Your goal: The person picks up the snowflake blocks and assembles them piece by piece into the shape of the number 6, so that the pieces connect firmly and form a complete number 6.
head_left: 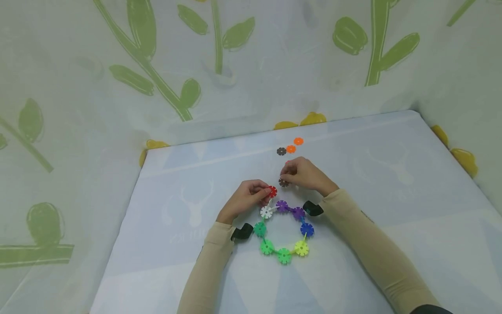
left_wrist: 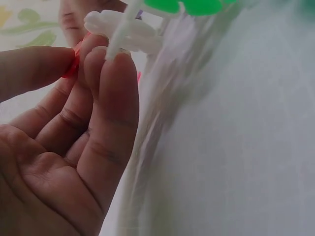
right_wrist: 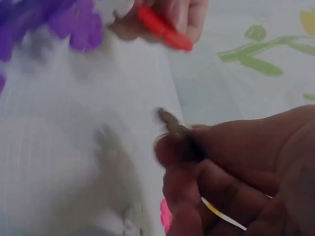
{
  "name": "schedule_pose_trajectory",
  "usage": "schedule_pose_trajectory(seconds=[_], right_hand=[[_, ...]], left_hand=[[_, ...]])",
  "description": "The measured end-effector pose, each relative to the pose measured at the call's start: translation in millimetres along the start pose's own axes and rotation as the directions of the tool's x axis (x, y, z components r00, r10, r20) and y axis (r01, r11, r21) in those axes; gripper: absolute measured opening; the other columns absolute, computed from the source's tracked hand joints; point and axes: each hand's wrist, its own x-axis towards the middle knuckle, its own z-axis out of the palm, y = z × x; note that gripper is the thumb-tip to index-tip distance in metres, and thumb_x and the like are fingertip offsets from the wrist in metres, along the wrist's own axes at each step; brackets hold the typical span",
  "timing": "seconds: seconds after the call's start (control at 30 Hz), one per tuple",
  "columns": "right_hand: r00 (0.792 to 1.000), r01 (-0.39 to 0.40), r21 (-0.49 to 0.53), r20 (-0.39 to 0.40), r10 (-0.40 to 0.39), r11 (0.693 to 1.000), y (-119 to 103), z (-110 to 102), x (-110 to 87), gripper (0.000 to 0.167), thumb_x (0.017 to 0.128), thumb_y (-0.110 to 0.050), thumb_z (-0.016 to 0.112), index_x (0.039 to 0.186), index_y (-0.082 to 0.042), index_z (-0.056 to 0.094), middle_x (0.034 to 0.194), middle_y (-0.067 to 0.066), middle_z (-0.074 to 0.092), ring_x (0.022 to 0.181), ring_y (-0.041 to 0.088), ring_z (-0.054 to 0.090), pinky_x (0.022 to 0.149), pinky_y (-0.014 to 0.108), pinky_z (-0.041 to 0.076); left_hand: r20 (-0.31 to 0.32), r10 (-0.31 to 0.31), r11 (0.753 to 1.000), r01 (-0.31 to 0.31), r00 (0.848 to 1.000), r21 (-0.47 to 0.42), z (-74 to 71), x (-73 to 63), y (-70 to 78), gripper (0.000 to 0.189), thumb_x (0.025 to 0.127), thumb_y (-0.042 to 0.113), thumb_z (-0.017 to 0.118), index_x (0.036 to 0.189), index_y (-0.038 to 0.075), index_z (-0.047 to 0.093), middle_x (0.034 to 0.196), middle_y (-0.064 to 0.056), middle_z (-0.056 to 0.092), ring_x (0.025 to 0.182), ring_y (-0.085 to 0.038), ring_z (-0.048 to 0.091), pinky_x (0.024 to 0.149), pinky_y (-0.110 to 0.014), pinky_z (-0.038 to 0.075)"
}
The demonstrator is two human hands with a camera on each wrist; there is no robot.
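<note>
My left hand (head_left: 251,196) pinches a red notched plastic disc (head_left: 272,191) between thumb and fingers. In the left wrist view a white disc (left_wrist: 123,30) sits beside its fingertips. My right hand (head_left: 303,173) pinches a dark brown notched disc (head_left: 283,182), seen edge-on and blurred in the right wrist view. Just below both hands lies a ring of linked discs: white (head_left: 266,212), purple (head_left: 282,206), blue (head_left: 307,230), yellow (head_left: 301,248) and green (head_left: 284,256). The red disc is close to the white end of the ring; whether they touch I cannot tell.
Beyond the right hand lie a loose dark brown disc (head_left: 281,151) and two orange discs (head_left: 298,141). A pink disc (right_wrist: 166,215) shows partly behind the right hand. The white and pale blue tablecloth (head_left: 164,209) meets a leaf-patterned wall covering (head_left: 251,96) at the back.
</note>
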Motion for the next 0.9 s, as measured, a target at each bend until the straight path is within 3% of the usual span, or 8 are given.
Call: schedule_pose_trajectory(seconds=[0.1,0.2,0.37,0.47,0.6,0.7,0.9], right_hand=[[0.999,-0.031,-0.100,0.030,0.034,0.995,1.5,0.5,0.7,0.011,0.096,-0.012,0.071,0.100,-0.004,0.078,0.088,0.007,0.076,0.077,0.018,0.060,0.068,0.026,0.051],[0.999,-0.033,-0.119,0.037,0.037,0.992,-2.1,2.6,-0.1,0.015,0.098,-0.017,0.070,0.103,-0.005,0.078,0.091,0.007,0.074,0.076,0.018,0.060,0.067,0.026,0.052],[0.987,0.109,-0.036,0.119,-0.104,0.993,-9.1,6.3,-0.4,0.019,0.099,-0.022,0.070,0.105,-0.006,0.079,0.091,0.011,0.074,0.069,0.016,0.057,0.062,0.029,0.049],[0.976,0.152,0.006,0.155,-0.151,0.988,-8.4,6.5,0.2,0.013,0.098,-0.017,0.071,0.099,-0.006,0.079,0.087,0.013,0.074,0.068,0.016,0.055,0.062,0.028,0.049],[0.990,0.082,0.011,0.111,-0.082,0.997,-5.5,2.4,-1.4,0.012,0.099,-0.015,0.068,0.096,-0.006,0.075,0.086,0.013,0.071,0.070,0.020,0.058,0.063,0.029,0.051],[0.995,0.023,0.035,0.097,-0.027,0.999,-5.8,-0.7,-3.0,0.012,0.101,-0.014,0.064,0.098,-0.005,0.071,0.086,0.013,0.070,0.073,0.022,0.061,0.065,0.030,0.053],[0.995,0.002,0.105,0.102,-0.013,0.994,-10.1,-0.7,-4.2,0.017,0.101,-0.008,0.063,0.114,0.001,0.068,0.088,0.012,0.070,0.073,0.020,0.064,0.072,0.032,0.060]], left_hand=[[-0.001,-0.005,1.000,0.005,1.000,-0.005,0.0,-0.7,-0.1,0.022,0.105,0.018,0.061,0.113,-0.001,0.069,0.088,-0.009,0.072,0.074,-0.013,0.065,0.070,-0.029,0.060],[-0.001,-0.010,1.000,0.010,1.000,-0.004,0.0,-0.9,0.2,0.023,0.105,0.018,0.061,0.114,-0.002,0.068,0.090,-0.010,0.073,0.074,-0.013,0.065,0.070,-0.029,0.060],[0.006,0.003,1.000,-0.003,1.000,0.015,-1.4,-0.3,1.3,0.023,0.106,0.018,0.060,0.115,-0.002,0.068,0.094,-0.016,0.074,0.075,-0.013,0.067,0.072,-0.029,0.060],[-0.002,-0.007,0.995,0.007,1.000,0.100,-3.4,-2.0,5.5,0.023,0.105,0.021,0.061,0.114,0.002,0.070,0.094,-0.014,0.073,0.075,-0.014,0.065,0.073,-0.029,0.059],[-0.001,-0.047,0.949,0.045,0.999,0.312,-5.6,-8.3,14.0,0.023,0.101,0.032,0.066,0.105,0.010,0.073,0.089,-0.004,0.071,0.076,-0.013,0.061,0.072,-0.028,0.054],[0.048,-0.050,0.905,0.024,0.998,0.424,-5.0,-10.7,16.3,0.025,0.099,0.035,0.067,0.099,0.011,0.073,0.089,-0.001,0.071,0.078,-0.011,0.059,0.073,-0.026,0.052],[0.125,-0.027,0.879,-0.036,0.992,0.475,-2.3,-11.6,19.5,0.020,0.100,0.028,0.067,0.097,0.009,0.073,0.091,-0.003,0.072,0.076,-0.009,0.059,0.072,-0.023,0.052]])
